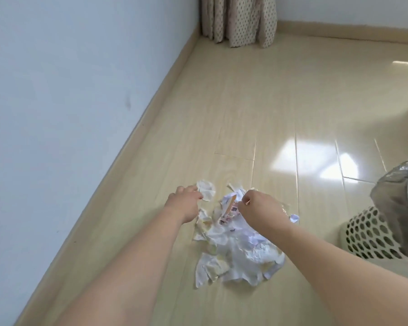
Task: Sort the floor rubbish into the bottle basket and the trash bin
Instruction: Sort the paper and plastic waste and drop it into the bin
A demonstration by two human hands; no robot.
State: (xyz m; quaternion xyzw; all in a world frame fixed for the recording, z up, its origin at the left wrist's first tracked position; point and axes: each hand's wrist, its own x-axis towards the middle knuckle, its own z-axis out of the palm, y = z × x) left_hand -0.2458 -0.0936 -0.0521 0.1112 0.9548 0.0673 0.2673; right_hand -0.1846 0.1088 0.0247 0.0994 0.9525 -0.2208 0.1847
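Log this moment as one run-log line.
left hand: grips paper wad | right hand: pinches scrap from pile | bin: right of pile

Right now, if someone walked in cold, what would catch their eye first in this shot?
First, the heap of crumpled paper and plastic wrappers on the pale wood floor, low in the middle. Both hands reach into its far edge: the left hand grips a crumpled white tissue, the right hand pinches a scrap. At the right edge stands a perforated cream basket lined with a grey bag.
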